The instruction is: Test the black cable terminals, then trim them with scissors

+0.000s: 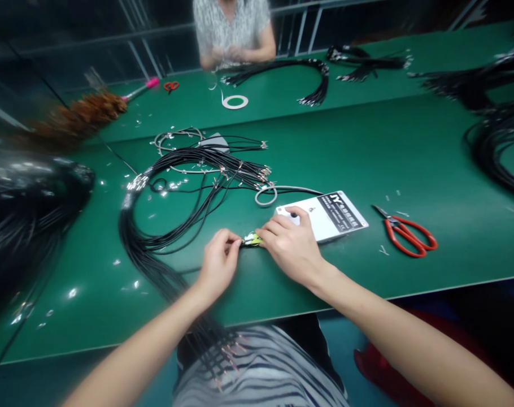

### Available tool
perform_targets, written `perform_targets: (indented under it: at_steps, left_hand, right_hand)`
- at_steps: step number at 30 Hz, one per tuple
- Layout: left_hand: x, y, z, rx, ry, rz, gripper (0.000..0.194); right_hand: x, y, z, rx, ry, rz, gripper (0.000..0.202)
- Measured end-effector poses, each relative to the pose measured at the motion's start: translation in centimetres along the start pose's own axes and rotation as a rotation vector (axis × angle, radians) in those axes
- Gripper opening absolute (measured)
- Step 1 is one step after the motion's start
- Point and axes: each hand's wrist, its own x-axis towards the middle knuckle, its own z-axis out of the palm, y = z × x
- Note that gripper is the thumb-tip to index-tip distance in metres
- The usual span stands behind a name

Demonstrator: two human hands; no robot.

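My left hand (220, 260) is closed in a pinch on the end of a black cable (242, 242), close to a small yellow-green piece (253, 239) at the near left side of a white machine (325, 219). The machine is a flat box with a black label marked "JY". Over its left corner lies my right hand (291, 244), fingers curled and fingertips by the yellow-green piece; what they press underneath is hidden. A thick looped bundle of black cables (127, 212) lies left of my hands, its stripped ends (263, 175) pointing right. More cable ends (231, 356) hang over my lap.
Red-handled scissors (412, 234) lie right of the machine. Across the table (367, 147) a person (234, 34) sits near a tape roll (235, 102) and a cable bundle (320, 73). A brown duster (91, 113) and a dark cable heap (32, 198) are left.
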Motion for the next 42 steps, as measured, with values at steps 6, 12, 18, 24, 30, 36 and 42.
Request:
perform_targets:
  at_steps: [6,12,18,24,30,36,42]
  left_hand:
    - [0.0,-0.1,0.1,0.002,-0.01,-0.003,0.011]
    - [-0.1,0.1,-0.1,-0.003,-0.016,-0.002,0.013]
    - [0.1,0.3,-0.2,-0.012,-0.021,0.003,0.012]
    - [0.1,0.1,-0.5,0.035,-0.019,0.013,0.011]
    - [-0.7,-0.7,-1.8,0.06,0.01,0.007,0.012]
    - [0.5,-0.3,-3.1,0.047,0.129,0.062,0.012]
    - [10.7,-2.1,-6.4,0.083,0.506,0.105,0.01]
  right_hand:
    - [0.0,-0.4,-0.1,0.015,-0.03,0.014,0.012]
    - [-2.3,0.8,-2.1,0.14,0.141,0.107,0.023]
    - [-7.8,1.4,-2.2,0.218,0.386,0.349,0.024]
    - [-9.0,0.6,-0.5,0.117,0.392,0.334,0.03]
    - [-8.7,1.3,-0.3,0.094,0.42,0.338,0.032]
    - [-9.5,-0.6,-0.5,0.239,0.472,0.29,0.038]
    - [-11.0,-2.1,0.6,0.411,0.329,0.172,0.04]
